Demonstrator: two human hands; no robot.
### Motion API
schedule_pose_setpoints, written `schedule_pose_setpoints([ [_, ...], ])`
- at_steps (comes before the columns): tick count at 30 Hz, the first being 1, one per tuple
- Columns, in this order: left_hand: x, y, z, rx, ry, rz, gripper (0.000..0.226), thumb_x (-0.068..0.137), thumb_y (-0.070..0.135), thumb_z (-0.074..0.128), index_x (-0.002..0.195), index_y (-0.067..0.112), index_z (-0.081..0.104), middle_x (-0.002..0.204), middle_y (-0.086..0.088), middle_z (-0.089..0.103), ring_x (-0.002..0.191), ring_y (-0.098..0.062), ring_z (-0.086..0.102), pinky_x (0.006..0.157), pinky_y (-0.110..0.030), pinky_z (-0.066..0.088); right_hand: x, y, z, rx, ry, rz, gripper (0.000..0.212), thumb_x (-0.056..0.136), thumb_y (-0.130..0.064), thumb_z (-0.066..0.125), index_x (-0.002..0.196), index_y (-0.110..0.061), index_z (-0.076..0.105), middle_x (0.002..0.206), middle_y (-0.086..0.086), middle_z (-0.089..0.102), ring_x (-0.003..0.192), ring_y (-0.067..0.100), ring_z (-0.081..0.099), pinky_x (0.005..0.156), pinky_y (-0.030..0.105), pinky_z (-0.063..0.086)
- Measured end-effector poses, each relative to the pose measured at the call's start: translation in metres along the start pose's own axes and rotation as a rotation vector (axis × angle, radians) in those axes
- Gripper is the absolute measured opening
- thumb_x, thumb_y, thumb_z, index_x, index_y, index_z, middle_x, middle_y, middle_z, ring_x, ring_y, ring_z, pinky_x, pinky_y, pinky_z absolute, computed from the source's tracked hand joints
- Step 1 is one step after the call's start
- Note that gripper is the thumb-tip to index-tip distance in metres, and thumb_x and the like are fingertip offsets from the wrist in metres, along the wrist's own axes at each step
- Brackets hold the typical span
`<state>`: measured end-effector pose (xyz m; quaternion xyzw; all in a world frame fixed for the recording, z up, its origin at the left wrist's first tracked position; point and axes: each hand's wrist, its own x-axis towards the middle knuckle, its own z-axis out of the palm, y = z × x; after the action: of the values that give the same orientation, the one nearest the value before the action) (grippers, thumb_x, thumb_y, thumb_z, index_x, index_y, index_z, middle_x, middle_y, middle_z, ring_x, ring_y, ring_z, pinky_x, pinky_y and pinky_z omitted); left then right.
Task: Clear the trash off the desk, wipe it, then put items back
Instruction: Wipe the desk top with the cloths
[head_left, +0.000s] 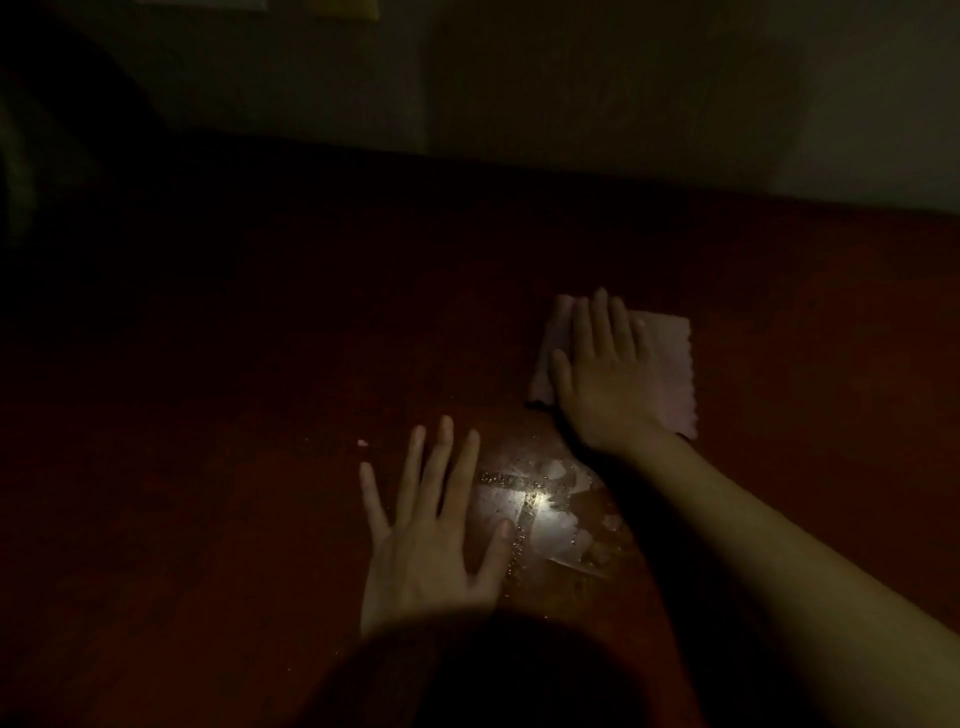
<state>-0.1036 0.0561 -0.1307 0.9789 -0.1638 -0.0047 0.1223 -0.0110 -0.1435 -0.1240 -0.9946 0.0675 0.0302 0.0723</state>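
Note:
The scene is very dim. A pale pink cloth (670, 364) lies flat on the dark red-brown desk (234, 364), right of centre. My right hand (605, 379) presses flat on the cloth with straight fingers. My left hand (431, 535) rests flat on the desk, fingers spread, nearer to me and to the left of a shiny patch (540, 509) with whitish residue and specks. A tiny pale scrap (362, 442) lies on the desk above my left hand.
A pale wall (571, 78) runs along the desk's far edge. The far left is in deep shadow. A dark rounded shadow (493, 675) covers the desk's near edge at the bottom centre.

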Motion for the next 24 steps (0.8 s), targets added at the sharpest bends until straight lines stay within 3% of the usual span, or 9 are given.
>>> schedule_pose_setpoints([
  [4,0.000,-0.007,0.003,0.015,-0.009,-0.022,0.071,0.093,0.062,0.015,0.151,0.022,0.017,0.160,0.001,0.008,0.148,-0.018,0.002,0.112,-0.056,-0.002,-0.023,-0.037,0.015,0.016,0.031,-0.244,0.058,0.101,-0.040,0.011,0.149,-0.009,-0.004,0.156,0.010,-0.010,0.146,0.022,-0.008,0.115,0.033,-0.013],
  [7,-0.001,-0.009,0.003,0.009,-0.033,-0.013,0.072,0.093,0.060,0.020,0.152,0.020,0.019,0.160,0.001,0.006,0.148,-0.018,0.002,0.112,-0.058,-0.001,-0.082,-0.013,0.015,0.007,-0.014,-0.348,0.059,0.101,-0.044,0.008,0.150,-0.010,0.009,0.156,0.010,0.003,0.146,0.020,0.002,0.116,0.034,-0.004],
  [11,0.002,-0.003,0.000,-0.010,-0.033,-0.016,0.073,0.093,0.065,0.009,0.152,0.022,0.010,0.160,0.000,0.002,0.148,-0.018,-0.004,0.112,-0.058,-0.004,-0.106,0.048,-0.006,0.027,-0.127,-0.152,0.065,0.091,-0.053,-0.011,0.147,-0.020,-0.014,0.155,0.002,-0.020,0.142,0.012,-0.023,0.115,0.029,-0.016],
  [15,0.001,-0.003,-0.001,-0.029,0.009,-0.022,0.073,0.093,0.066,0.007,0.152,0.023,0.007,0.160,0.000,0.001,0.148,-0.017,-0.006,0.113,-0.057,-0.009,-0.066,0.017,0.007,0.055,-0.010,0.113,0.076,0.085,-0.051,-0.014,0.149,-0.010,-0.010,0.157,0.011,-0.016,0.140,0.016,-0.024,0.114,0.033,-0.018],
  [18,-0.001,-0.002,0.002,-0.066,0.037,-0.016,0.072,0.093,0.063,0.015,0.151,0.022,0.009,0.160,0.001,0.002,0.148,-0.015,-0.005,0.114,-0.055,-0.012,-0.078,-0.023,0.021,0.027,0.044,0.025,0.067,0.094,-0.045,-0.006,0.150,-0.008,-0.006,0.158,0.013,-0.010,0.144,0.022,-0.016,0.117,0.038,-0.011],
  [21,-0.002,-0.008,0.001,-0.052,0.027,0.045,0.073,0.091,0.062,0.018,0.152,0.022,0.010,0.159,0.003,0.001,0.147,-0.015,-0.004,0.113,-0.055,-0.016,-0.139,-0.037,0.030,0.017,0.076,-0.098,0.060,0.101,-0.039,0.010,0.150,-0.006,0.010,0.157,0.014,0.005,0.147,0.024,0.001,0.118,0.037,-0.002],
  [24,-0.025,-0.013,0.000,-0.016,-0.010,0.125,0.074,0.092,0.065,0.013,0.153,0.023,0.011,0.160,0.003,0.001,0.148,-0.017,-0.003,0.113,-0.057,-0.014,-0.204,-0.017,0.030,0.015,0.013,-0.065,0.059,0.102,-0.042,0.011,0.151,-0.009,0.011,0.157,0.010,0.006,0.147,0.019,-0.002,0.117,0.033,-0.004],
])
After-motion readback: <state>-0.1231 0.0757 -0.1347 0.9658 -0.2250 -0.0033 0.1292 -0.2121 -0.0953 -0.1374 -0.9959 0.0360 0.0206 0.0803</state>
